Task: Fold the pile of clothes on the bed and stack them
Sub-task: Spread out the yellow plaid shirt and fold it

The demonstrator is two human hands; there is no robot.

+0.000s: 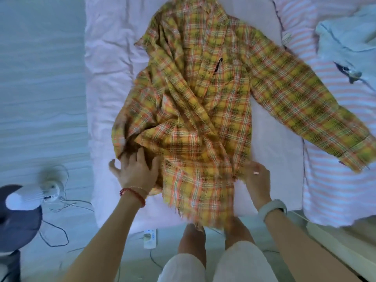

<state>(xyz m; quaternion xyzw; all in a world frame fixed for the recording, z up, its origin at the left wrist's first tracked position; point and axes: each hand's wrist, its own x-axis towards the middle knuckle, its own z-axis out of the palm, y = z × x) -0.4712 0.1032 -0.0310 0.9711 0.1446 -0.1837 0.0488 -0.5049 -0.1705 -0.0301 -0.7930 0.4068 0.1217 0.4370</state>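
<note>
A yellow and orange plaid shirt (203,102) lies spread on the pale pink sheet (105,82) of the bed, collar at the far end. Its left side is folded across the front, and its right sleeve stretches out over a striped blanket. My left hand (136,171) rests with spread fingers on the bunched fabric at the shirt's lower left. My right hand (257,176) pinches the hem at the lower right edge. The hem hangs over the bed's near edge.
A pink and white striped blanket (333,180) covers the right of the bed, with a light blue garment (348,41) on it. On the floor at left stand a small fan (50,188), loose cables and a power strip (150,238). A dark stool (18,218) sits at far left.
</note>
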